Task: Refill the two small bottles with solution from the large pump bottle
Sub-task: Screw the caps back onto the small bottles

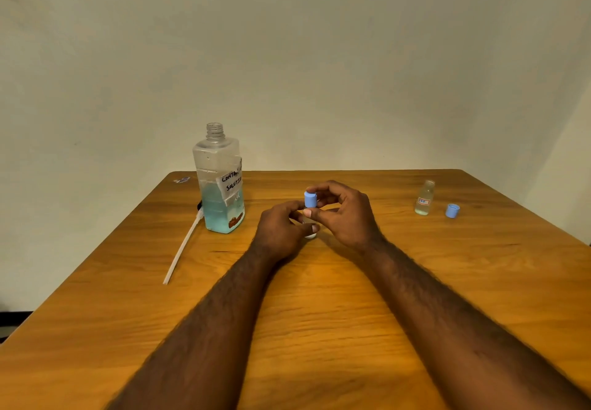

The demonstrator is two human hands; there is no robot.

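We are gripping small bottle [309,233] at table [319,313] centre with left hand [281,227], right hand [343,214] pinching its blue cap [310,199]. Likely uncapping: keeping bottle upright, turning only cap. Large bottle [220,182], pump off, standing far left; second small bottle [424,198] open, far right, loose cap [452,211] beside it.

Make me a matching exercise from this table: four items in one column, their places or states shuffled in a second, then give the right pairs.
1. large bottle
2. pump tube
3. loose blue cap
4. open small bottle

A. lying flat at the table's left
B. upright, neck open, blue liquid inside
C. on the table beside the far-right small bottle
D. upright at far right, uncapped

Pairs: 1-B, 2-A, 3-C, 4-D
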